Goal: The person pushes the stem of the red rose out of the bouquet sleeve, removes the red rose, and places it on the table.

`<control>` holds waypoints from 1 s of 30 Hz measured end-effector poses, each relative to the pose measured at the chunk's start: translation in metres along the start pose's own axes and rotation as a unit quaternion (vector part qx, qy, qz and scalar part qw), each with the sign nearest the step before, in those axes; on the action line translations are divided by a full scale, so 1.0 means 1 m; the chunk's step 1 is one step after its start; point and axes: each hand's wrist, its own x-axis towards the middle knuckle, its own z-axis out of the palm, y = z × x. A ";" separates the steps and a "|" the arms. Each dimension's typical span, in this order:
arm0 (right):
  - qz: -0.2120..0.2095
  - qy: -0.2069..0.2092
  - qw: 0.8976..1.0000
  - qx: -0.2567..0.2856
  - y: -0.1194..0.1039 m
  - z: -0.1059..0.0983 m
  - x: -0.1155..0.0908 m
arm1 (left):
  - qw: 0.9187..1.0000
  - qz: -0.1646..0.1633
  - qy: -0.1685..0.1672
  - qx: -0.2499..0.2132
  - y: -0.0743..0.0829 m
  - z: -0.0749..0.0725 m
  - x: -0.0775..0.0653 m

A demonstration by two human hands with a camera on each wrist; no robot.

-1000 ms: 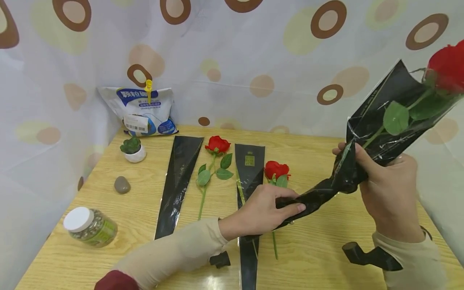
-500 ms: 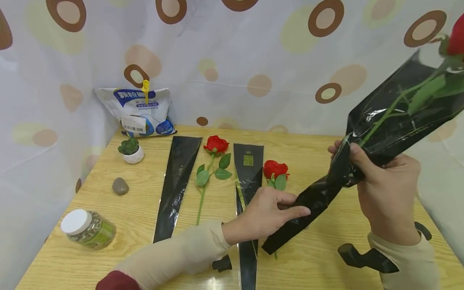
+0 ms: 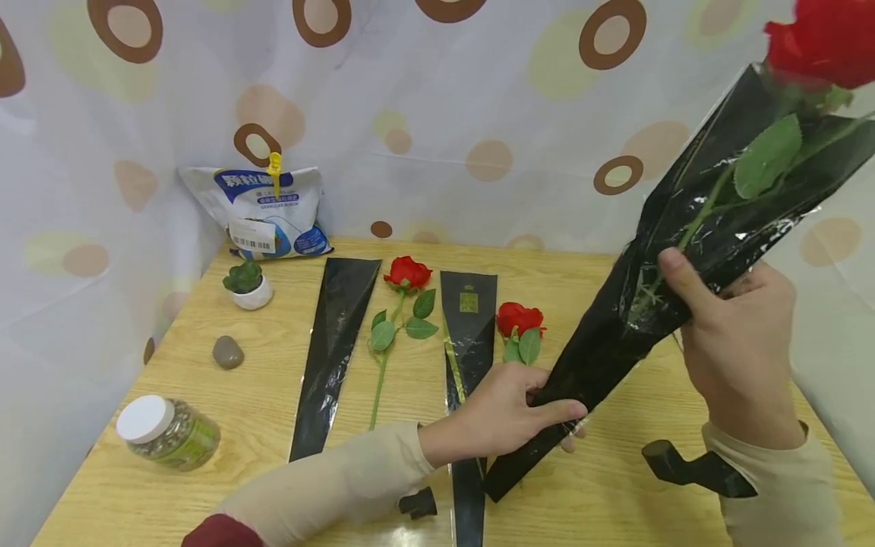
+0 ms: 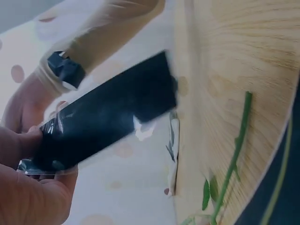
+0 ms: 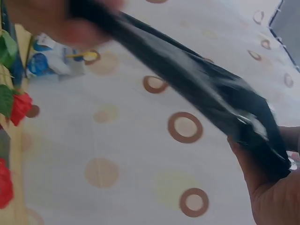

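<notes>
A black flower sleeve with a clear front slants up over the right side of the table. Inside it stands a red rose, its bloom poking out of the wide upper end and its green stem showing through the film. My right hand grips the sleeve at its middle, thumb on the front. Lower down, my left hand pinches the narrow part between thumb and fingers. In the left wrist view the narrow end of the sleeve juts out past the left hand.
Two flat black sleeves lie on the wooden table, with two loose red roses beside them. At left are a lidded jar, a grey stone, a small potted plant and a white-blue bag.
The twisted, bunched sleeve has straightened out between the hands. The rose's bloom has swung out of view to the right and back, now higher. Both hands keep hold.
</notes>
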 end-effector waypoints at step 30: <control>0.087 -0.034 0.959 -0.268 0.027 -0.007 -0.028 | 0.993 0.029 0.076 -0.089 0.008 -0.008 0.008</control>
